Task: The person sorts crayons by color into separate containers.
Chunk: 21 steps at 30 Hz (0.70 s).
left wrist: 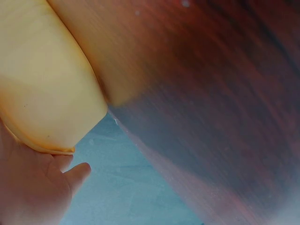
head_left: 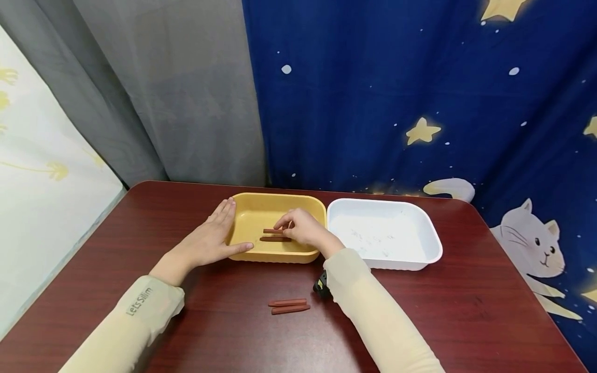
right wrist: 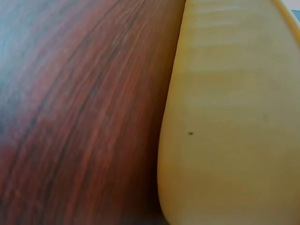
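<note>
My left hand point(head_left: 207, 241) rests on the left end of a yellow plastic tray point(head_left: 272, 257), fingers straight along the rim and thumb on the front edge. In the left wrist view, part of this hand point(left wrist: 35, 183) shows against the tray's wall point(left wrist: 51, 79). Over the tray's inside, my right hand point(head_left: 303, 228) pinches a reddish-brown crayon point(head_left: 272, 231) between thumb and fingers. A second brown crayon point(head_left: 270, 239) lies just in front of it inside the tray; its right end meets the fingertips. The right wrist view has only the tray's outer wall point(right wrist: 229, 126) and tabletop.
Two more brown crayons point(head_left: 289, 309) lie side by side on the dark red wooden table point(head_left: 224, 331), in front of the yellow tray. A white tray point(head_left: 406, 263) with small dark marks inside stands at its right. A black device point(head_left: 322, 286) sits at the right cuff.
</note>
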{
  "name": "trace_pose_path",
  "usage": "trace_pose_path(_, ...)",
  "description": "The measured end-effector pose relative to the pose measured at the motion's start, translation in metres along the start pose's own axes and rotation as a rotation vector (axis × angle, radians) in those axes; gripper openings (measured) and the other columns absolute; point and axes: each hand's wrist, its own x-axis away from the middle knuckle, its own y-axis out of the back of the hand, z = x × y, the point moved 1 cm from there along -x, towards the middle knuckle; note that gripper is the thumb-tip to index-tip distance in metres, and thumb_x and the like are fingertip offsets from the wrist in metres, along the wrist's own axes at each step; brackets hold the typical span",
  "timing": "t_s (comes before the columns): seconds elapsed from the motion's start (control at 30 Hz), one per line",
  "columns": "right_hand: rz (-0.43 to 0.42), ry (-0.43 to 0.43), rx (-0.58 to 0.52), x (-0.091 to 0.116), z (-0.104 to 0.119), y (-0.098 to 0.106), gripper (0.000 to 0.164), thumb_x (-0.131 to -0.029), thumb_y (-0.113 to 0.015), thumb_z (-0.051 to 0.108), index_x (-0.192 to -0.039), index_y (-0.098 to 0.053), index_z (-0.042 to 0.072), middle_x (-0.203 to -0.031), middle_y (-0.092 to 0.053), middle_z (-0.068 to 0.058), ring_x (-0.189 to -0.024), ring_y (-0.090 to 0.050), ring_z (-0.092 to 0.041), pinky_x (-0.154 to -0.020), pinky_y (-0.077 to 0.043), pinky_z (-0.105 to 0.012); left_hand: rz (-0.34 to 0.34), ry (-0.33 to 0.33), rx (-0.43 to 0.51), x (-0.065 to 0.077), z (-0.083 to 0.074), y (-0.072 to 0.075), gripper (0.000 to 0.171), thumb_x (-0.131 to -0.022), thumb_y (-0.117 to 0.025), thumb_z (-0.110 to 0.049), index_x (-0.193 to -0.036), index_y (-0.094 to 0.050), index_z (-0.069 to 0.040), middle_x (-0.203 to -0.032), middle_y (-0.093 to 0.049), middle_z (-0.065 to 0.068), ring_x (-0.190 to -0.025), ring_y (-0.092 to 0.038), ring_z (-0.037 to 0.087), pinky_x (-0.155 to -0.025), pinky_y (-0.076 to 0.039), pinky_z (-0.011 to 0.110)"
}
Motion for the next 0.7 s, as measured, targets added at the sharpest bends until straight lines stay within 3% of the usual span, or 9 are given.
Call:
trace_pose_path(0.3, 0.035, -0.038, 0.056, -0.0008, 0.0003, -0.0007, 0.023, -0.09, -0.062, -0.003, -0.103, -0.078, 0.006, -0.109, -0.075, -0.009, -0.094, -0.062, -0.018, -0.084, -0.051, -0.028, -0.013, -0.004, -0.004, -0.0001, 0.0023, -0.0015, 0.117, -0.087, -0.054, -0.073, -0.157, -0.004, 0.005, -0.167, 0.002, 0.019, -0.156, 0.001, 0.034, -0.124, -0.015, 0.054)
trace_pose_path(0.5, 0.053, -0.078, 0.041, -0.0002, 0.0013, -0.0006, 0.021, -0.091, -0.062, -0.003, -0.102, -0.078, 0.005, -0.101, -0.074, -0.008, -0.081, -0.055, -0.014, -0.072, -0.047, -0.022, -0.015, -0.011, -0.019, 0.0004, 0.0023, -0.0014, 0.116, -0.087, -0.054, -0.073, -0.156, -0.006, 0.007, -0.167, 0.0, 0.02, -0.155, -0.003, 0.037, -0.124, -0.016, 0.054)
trace_pose_path(0.7, 0.059, -0.073, 0.046, 0.0007, 0.0001, -0.0009, 0.02, -0.089, -0.064, -0.004, -0.102, -0.077, 0.004, -0.097, -0.074, -0.008, -0.081, -0.054, -0.012, -0.073, -0.046, -0.02, -0.011, -0.009, -0.011, 0.0002, 0.0001, -0.0009, 0.116, -0.087, -0.055, -0.072, -0.156, -0.006, 0.007, -0.167, 0.0, 0.02, -0.155, -0.002, 0.037, -0.124, -0.015, 0.054)
